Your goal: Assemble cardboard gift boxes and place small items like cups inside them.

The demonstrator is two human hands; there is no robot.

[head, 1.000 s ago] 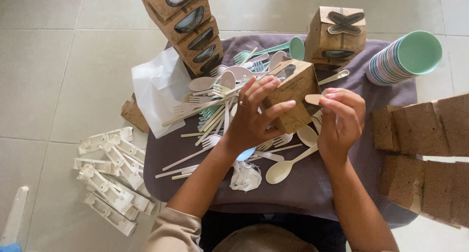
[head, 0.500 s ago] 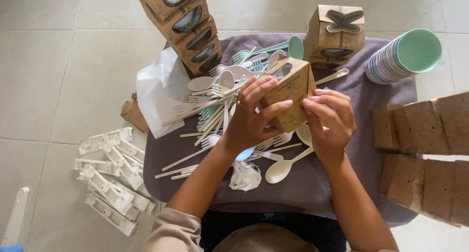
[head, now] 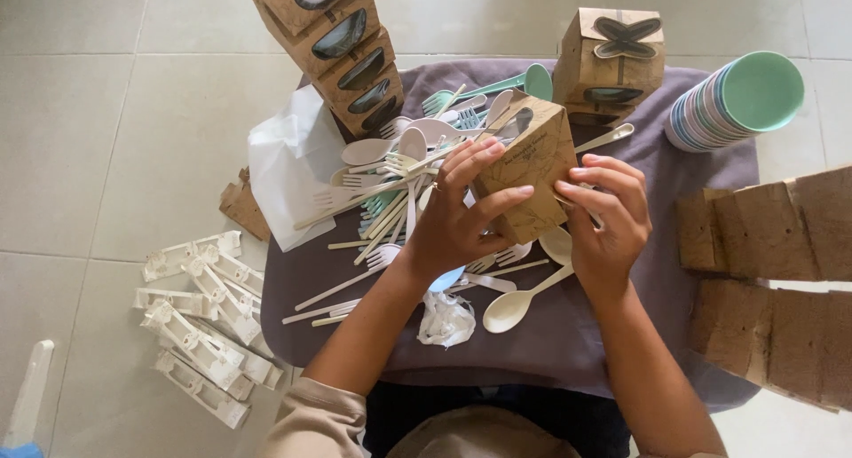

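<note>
raised since before, both hands (head: 532, 214) grip kraft box (head: 531, 165).

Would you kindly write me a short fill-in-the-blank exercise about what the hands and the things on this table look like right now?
1. Both hands, the left hand and the right hand, hold a small brown ____ box.
2. The stack of pastel plastic cups lies on its ____.
3. The cream plastic spoon lies on a ____ cloth.
4. The tower of brown windowed boxes stands to the ____ of the held box.

Missing words: cardboard; side; purple; left
</note>
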